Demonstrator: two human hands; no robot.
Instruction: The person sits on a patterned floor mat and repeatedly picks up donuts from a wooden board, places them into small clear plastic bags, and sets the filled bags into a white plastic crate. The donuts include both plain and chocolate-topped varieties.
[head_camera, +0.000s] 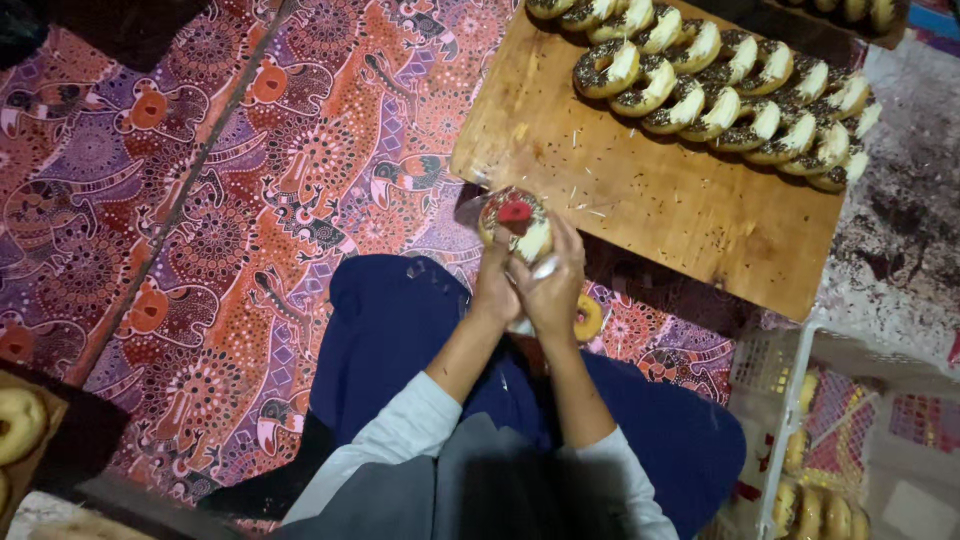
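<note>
A patterned mat (230, 230) covers the floor. Above the lap, the left hand (497, 288) and right hand (553, 285) together clasp a wrapped doughnut (516, 222) — likely soft, light, its topping easily smeared, so best held by the sides. Beyond — a wooden board (640, 190) carries rowed doughnuts (720, 85).
</note>
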